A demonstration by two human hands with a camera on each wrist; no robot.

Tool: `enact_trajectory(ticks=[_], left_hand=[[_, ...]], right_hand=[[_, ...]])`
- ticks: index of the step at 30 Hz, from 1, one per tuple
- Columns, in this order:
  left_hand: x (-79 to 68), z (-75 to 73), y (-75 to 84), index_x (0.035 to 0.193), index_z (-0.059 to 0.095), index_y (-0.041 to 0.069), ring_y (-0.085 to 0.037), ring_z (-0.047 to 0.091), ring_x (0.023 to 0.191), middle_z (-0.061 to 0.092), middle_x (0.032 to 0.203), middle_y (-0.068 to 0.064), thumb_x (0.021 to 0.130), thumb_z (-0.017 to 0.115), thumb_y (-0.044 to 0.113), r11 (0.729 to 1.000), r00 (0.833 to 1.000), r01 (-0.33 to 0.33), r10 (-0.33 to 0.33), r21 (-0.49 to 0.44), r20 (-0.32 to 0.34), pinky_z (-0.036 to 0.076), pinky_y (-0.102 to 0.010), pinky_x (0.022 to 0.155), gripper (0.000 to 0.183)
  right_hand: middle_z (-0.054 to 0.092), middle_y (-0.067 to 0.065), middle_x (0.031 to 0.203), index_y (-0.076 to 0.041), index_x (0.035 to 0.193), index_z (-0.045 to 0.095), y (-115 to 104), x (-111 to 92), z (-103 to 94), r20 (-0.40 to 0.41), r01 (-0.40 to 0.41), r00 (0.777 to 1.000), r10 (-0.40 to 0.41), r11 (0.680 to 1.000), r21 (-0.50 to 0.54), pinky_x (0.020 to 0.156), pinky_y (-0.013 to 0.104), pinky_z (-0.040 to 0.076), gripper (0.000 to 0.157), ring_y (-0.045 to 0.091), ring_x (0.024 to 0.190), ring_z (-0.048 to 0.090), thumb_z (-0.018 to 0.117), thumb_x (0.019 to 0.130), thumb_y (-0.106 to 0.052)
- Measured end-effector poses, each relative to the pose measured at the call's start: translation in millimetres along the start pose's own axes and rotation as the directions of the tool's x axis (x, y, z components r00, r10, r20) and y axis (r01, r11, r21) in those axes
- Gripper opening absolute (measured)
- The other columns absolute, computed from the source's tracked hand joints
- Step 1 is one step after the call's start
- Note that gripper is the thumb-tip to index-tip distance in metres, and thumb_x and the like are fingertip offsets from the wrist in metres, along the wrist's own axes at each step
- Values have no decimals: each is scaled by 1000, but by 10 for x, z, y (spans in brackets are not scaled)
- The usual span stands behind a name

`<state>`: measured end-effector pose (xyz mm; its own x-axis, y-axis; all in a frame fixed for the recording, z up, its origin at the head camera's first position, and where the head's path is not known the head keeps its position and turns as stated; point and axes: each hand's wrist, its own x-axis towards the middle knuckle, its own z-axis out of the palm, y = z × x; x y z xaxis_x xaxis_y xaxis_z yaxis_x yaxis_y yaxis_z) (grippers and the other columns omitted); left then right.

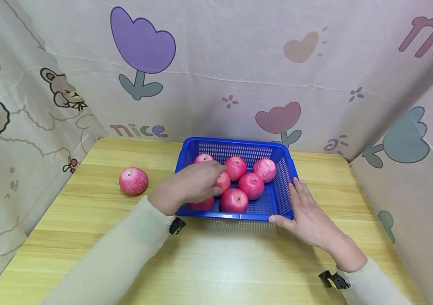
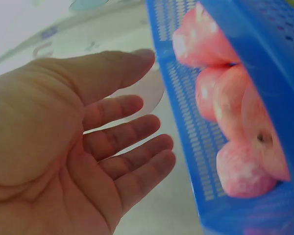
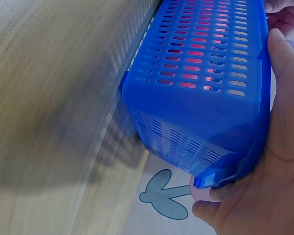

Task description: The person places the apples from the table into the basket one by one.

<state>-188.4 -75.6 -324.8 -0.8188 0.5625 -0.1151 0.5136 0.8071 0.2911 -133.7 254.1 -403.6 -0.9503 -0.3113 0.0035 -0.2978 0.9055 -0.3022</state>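
A blue plastic basket (image 1: 239, 217) with slotted walls stands on the table and holds several red apples (image 1: 235, 201). My left hand (image 1: 193, 182) reaches over its left part, hiding some of the apples. In the left wrist view the left palm (image 2: 44, 147) is bare, with relaxed fingers apart and nothing between them. At the basket's front right corner, my right hand (image 1: 313, 220) rests on the rim. Its fingers lie along the right side and its thumb touches the front edge. The right wrist view shows this hand (image 3: 279, 171) against the basket's outside corner.
A single pink-red apple (image 1: 134, 181) lies on the wooden table (image 1: 216, 262), left of the basket. A printed cloth (image 1: 220, 76) hangs behind the table and along both sides. Each wrist wears a small black device, such as the one on the right wrist (image 1: 334, 280).
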Motion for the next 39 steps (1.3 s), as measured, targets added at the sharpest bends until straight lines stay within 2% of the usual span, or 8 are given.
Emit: enact_trajectory(ticks=[4,9,17,21,25,31,35,39], left_hand=[[-122,-62,-146,153,54,6,-32,49,148,57,154,-14,101,72,28,999,992,44,-47,-32,-120,40,-51,123,59],[-333,-118,-425,154,51,3,-40,49,146,54,155,-20,103,69,29,986,958,140,-157,-88,-238,40,-58,121,60],[-735,-96,-982,160,41,3,-50,36,151,39,164,-26,104,65,29,925,877,334,-376,-182,-300,30,-69,122,66],[-882,-2,-1234,162,33,-1,-55,32,150,32,166,-31,101,68,30,890,838,386,-448,-242,-311,28,-73,120,77],[-989,129,-1450,165,20,-4,-62,26,148,23,166,-38,97,73,34,855,813,428,-506,-292,-290,26,-79,116,94],[-1038,333,-1664,166,3,-5,-67,26,144,15,165,-42,92,78,47,806,793,480,-568,-346,-222,28,-82,111,118],[-1027,440,-1748,166,0,-5,-67,27,143,15,163,-44,93,77,48,790,790,490,-581,-367,-195,29,-82,112,118],[-1016,514,-1781,166,5,-6,-67,30,142,17,162,-45,95,76,44,793,798,486,-574,-367,-185,30,-80,113,112]], right_hand=[[5,31,174,10,164,13,5,1,7,-7,5,1000,-5,1000,0,123,71,23,118,51,161,5,63,94,-71],[6,31,174,10,164,13,10,-4,12,-8,3,1000,-3,1000,-1,123,72,23,118,51,161,6,63,94,-71],[5,31,174,10,164,13,10,-12,29,-13,5,1000,-5,1000,7,123,72,23,118,51,161,5,63,95,-71],[5,31,174,9,165,12,17,-14,35,-18,7,1000,-7,1000,7,123,72,23,118,51,161,5,63,95,-71],[4,31,174,9,165,12,21,-15,37,-22,8,1000,-8,1000,8,123,71,23,118,51,161,5,63,95,-71],[5,31,174,9,165,12,25,-8,43,-28,11,1000,-11,1000,11,123,71,23,118,50,161,5,64,95,-70],[5,31,174,10,164,13,31,0,51,-36,19,999,-18,1000,15,124,70,23,118,50,162,5,65,95,-70],[5,30,174,10,165,12,32,6,54,-36,19,999,-19,1000,14,124,70,23,118,49,162,4,64,95,-70]])
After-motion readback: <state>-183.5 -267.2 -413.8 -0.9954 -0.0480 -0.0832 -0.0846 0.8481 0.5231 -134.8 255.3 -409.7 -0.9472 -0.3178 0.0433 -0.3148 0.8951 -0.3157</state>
